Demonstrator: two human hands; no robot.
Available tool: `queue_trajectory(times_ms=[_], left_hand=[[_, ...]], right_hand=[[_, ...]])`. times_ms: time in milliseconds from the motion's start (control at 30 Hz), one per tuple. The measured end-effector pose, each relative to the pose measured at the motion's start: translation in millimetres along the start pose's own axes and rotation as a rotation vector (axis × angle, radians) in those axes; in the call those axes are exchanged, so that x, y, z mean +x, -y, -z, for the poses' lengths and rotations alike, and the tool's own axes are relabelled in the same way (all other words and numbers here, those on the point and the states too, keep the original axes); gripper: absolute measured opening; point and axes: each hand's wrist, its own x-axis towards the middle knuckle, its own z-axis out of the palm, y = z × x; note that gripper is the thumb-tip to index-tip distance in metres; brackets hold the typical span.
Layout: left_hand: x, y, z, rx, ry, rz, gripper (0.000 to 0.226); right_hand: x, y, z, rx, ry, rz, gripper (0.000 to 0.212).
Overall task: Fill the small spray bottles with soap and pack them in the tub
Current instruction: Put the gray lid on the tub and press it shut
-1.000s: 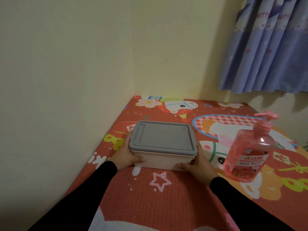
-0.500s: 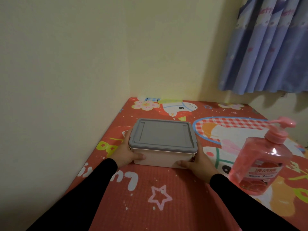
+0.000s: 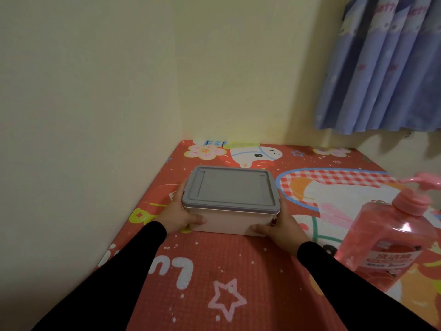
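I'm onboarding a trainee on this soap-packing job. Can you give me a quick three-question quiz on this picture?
1. True or false: the tub has its grey lid on.
2. The pink soap bottle stands to the tub's: A) left B) right C) rear
3. What does the left hand hold, with the right hand opposite?

Key: 1 true; 2 B; 3 the tub.

the lid [image 3: 231,189] hides the tub's [image 3: 229,222] inside — soap bottle's [image 3: 391,237] nozzle is cut off.
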Motion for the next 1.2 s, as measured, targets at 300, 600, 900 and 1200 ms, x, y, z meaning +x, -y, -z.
queue_trajectory(times_ms=[300, 600, 900, 1200], left_hand=[[4, -1, 3, 0.006, 0.018, 0.016, 0.134], [-11, -9, -5, 0.092, -0.058, 0.090, 0.098], [-56, -22, -14, 0.401, -0.122, 0.140, 0.070], [-112, -22, -40, 0.696, -0.051, 0.126, 0.068]], right_hand=[[4, 1, 0, -0.001, 0.010, -0.003, 0.112], [-11, 6, 1, -0.104, 0.034, -0.023, 0.112], [-51, 19, 12, -0.295, 0.051, -0.115, 0.088], [-112, 25, 33, -0.451, 0.055, -0.098, 0.082]])
